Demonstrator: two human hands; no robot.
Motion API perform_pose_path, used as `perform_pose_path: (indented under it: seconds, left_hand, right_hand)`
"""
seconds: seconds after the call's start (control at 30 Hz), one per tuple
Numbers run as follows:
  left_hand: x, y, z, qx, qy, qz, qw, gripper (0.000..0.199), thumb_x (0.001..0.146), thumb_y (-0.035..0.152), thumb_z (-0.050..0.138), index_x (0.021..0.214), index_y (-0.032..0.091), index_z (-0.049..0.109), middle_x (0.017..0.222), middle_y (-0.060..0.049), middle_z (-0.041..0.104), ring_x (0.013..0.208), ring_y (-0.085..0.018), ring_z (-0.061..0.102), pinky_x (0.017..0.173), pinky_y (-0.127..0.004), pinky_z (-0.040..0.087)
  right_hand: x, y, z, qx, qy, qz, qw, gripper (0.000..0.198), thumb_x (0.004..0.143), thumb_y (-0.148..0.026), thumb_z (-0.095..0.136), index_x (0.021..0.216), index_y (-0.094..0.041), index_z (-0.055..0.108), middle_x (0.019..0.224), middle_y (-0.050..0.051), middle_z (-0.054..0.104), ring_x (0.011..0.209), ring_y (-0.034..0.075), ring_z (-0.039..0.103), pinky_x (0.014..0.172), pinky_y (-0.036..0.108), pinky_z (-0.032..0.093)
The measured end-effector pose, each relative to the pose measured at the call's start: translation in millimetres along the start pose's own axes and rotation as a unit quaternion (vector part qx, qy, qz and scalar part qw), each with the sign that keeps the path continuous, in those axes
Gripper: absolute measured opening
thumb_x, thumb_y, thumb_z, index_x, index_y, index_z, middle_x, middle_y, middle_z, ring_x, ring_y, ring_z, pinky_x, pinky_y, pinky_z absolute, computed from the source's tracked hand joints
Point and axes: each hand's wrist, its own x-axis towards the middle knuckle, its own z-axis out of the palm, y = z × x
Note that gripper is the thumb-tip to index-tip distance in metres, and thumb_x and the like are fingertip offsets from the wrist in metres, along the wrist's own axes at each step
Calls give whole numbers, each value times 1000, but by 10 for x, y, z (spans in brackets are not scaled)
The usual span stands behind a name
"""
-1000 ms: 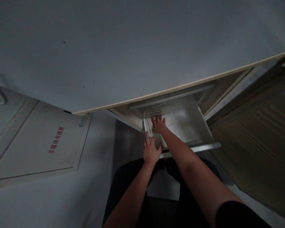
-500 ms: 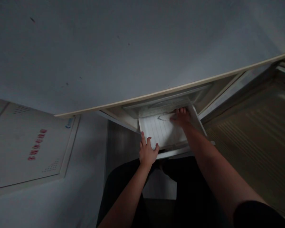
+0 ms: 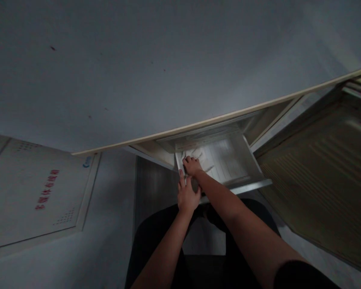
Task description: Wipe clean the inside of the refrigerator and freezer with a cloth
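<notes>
A shallow white drawer [image 3: 225,160] with a ribbed bottom is pulled out of a cabinet in front of my knees. Inside it, at the left side, my right hand [image 3: 192,165] presses down with bent fingers on a thin, crumpled white cloth [image 3: 197,153]. Dim light leaves the cloth's exact kind unclear. My left hand [image 3: 187,194] rests at the drawer's front left corner, its fingers spread along the left wall and thumb apart. The right forearm crosses over the drawer's front edge.
A large pale grey tabletop [image 3: 180,72] with a light edge overhangs the drawer. To the right stands an open, ribbed yellowish door panel [image 3: 315,176]. On the left wall is a white cover box [image 3: 33,192] with red lettering. My dark-clothed legs [image 3: 156,228] are below.
My right hand has moved with the white cloth from the drawer's right rear to its left side, close to my left hand. My left hand stays at the corner.
</notes>
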Motion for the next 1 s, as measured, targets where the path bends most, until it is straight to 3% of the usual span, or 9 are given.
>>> perform_pose_path:
  seconds: [0.13,0.23,0.3,0.47,0.57,0.73,0.9,1.0]
  left_hand:
    - [-9,-7,5,-2,-1,-1,1000,46,92,37,59,135,22,54,172,-9,8,139,-36,46,102,-47,54]
    - [-18,-8,19,0,9,-2,1000,47,93,42,56,135,22,54,172,-9,10,140,-35,46,99,-45,56]
    - [-20,-10,26,4,10,-4,1000,47,93,43,55,135,22,54,172,-8,10,138,-35,47,97,-45,57]
    - [-22,-6,8,1,3,-5,1000,48,93,43,54,136,22,54,172,-9,9,136,-36,48,98,-47,56]
    - [-25,10,-18,-3,-7,-10,1000,48,93,43,53,136,22,54,172,-9,8,138,-36,46,99,-48,56]
    - [-27,28,-25,-2,-11,-10,1000,49,93,44,53,136,21,54,172,-10,9,140,-37,44,98,-49,56]
    - [-20,2,11,-5,9,6,1000,50,93,39,54,138,18,51,171,-13,10,136,-38,49,98,-50,56]
    - [-10,-23,20,-15,12,11,1000,52,93,34,53,142,17,47,171,-14,14,138,-36,48,101,-49,55]
  right_hand:
    - [-63,84,60,-9,12,32,999,57,100,-38,41,154,-19,42,164,21,23,142,38,36,108,56,38]
    - [-133,421,16,-21,-10,75,997,83,94,-63,48,164,-24,25,171,14,2,155,41,6,119,66,14]
    - [-219,728,-6,-17,-11,127,992,97,90,-72,45,166,-23,11,171,11,-5,157,39,-6,123,62,3]
    - [-459,1454,-26,11,33,284,958,114,82,-86,40,166,-22,-5,168,11,-20,155,44,-13,122,64,3]
    - [-499,1621,-41,24,14,318,948,124,77,-90,42,164,-21,-12,165,12,-27,155,43,-14,122,63,5]
    - [-439,1293,-11,35,-26,324,945,115,84,-83,39,163,-17,-12,164,17,-27,151,50,-19,114,75,2]
    - [-304,501,182,10,-71,141,987,85,96,-59,40,166,-20,8,167,13,-20,153,45,-17,117,71,-6]
    - [-218,87,300,-2,-141,50,989,77,90,-53,56,159,-25,38,169,7,-12,154,40,-19,119,67,-10]
